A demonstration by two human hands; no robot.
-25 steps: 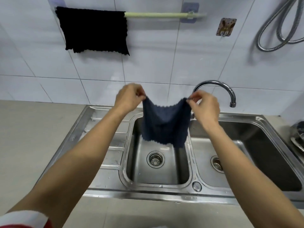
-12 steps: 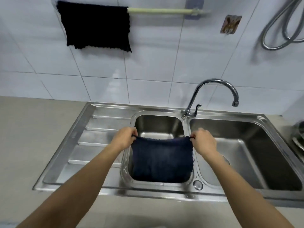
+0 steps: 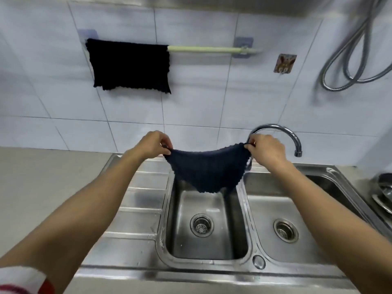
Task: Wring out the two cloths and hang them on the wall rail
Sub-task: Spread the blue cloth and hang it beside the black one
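Note:
A dark blue cloth hangs spread between my hands above the left sink basin. My left hand pinches its left top corner and my right hand pinches its right top corner. The cloth sags in the middle. On the wall behind, a black cloth hangs over the left part of the pale green wall rail. The right part of the rail is bare.
A steel double sink with a ribbed drainboard on the left fills the counter. A curved tap stands just behind my right hand. A metal hose loops on the wall at right, and metal dishes sit at the right edge.
Both hands dipped low over the basin with the cloth stretched flat, then rose and spread apart. The cloth now sags between them at tap height.

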